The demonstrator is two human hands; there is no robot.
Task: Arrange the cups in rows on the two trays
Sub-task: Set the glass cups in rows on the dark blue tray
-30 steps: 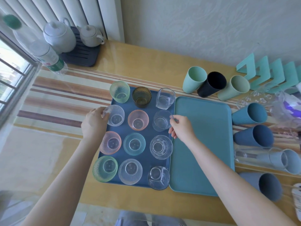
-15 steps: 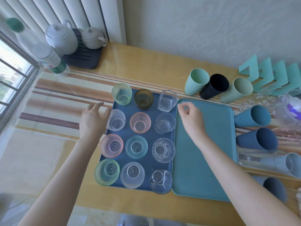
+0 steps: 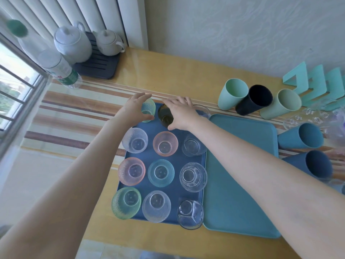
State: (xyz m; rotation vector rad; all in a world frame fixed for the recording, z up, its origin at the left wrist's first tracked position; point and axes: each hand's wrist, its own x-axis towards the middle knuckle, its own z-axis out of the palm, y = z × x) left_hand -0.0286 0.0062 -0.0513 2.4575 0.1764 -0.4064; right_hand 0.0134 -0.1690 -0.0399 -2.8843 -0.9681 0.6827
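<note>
Head view: The left hand [image 3: 136, 107] is at the far left corner of the blue tray [image 3: 175, 192]. Its fingers and thumb are curled round a green glass [image 3: 148, 109], which stands in that corner. Just right of this grip, the right hand [image 3: 182, 113] lies over the right side of a dark glass [image 3: 164, 115], fingers arched and thumb on the near side. A clear glass [image 3: 203, 111] shows at the hand's far side. The palm hides the contact, so it cannot be told which of the two glasses this hand holds, if either. Nearer the person than both hands, nine more glasses stand on the blue tray in three rows of three. To the right of the right forearm lies the teal tray [image 3: 239, 184], touching the blue one. Beyond it, well right of the right hand, plastic cups [image 3: 233, 94] lie on their sides on the table [image 3: 168, 71].
</note>
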